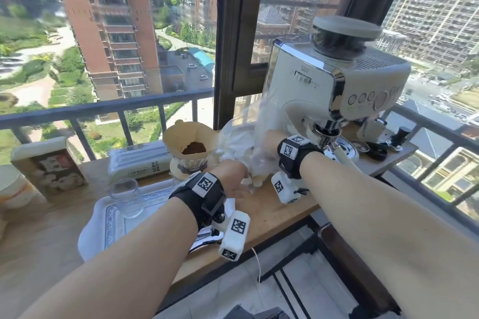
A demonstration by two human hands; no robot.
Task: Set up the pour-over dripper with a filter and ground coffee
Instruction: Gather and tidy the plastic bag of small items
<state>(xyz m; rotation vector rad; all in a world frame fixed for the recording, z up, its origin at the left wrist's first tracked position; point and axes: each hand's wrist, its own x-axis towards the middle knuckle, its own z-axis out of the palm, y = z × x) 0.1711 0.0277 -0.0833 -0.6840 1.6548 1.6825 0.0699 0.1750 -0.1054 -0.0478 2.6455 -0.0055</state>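
A glass dripper point(193, 163) stands upright at the back of the wooden table, lined with a tan paper filter point(185, 134). A small mound of dark ground coffee point(194, 148) lies at the filter's bottom. To its right, both hands hold a crinkled clear plastic bag point(248, 142) with pale filter papers inside. My left hand point(232, 172) grips the bag's lower edge. My right hand point(269, 143) is pushed against the bag's side, its fingers hidden by the plastic. Both wrists wear black straps with marker cubes.
A cream espresso machine point(337, 82) with a bean hopper stands at the right. A white tray point(108, 217) holds an empty glass point(127, 196). A white packet point(137, 163) and a brown box point(49, 165) sit at the left. A railing and a window frame stand behind.
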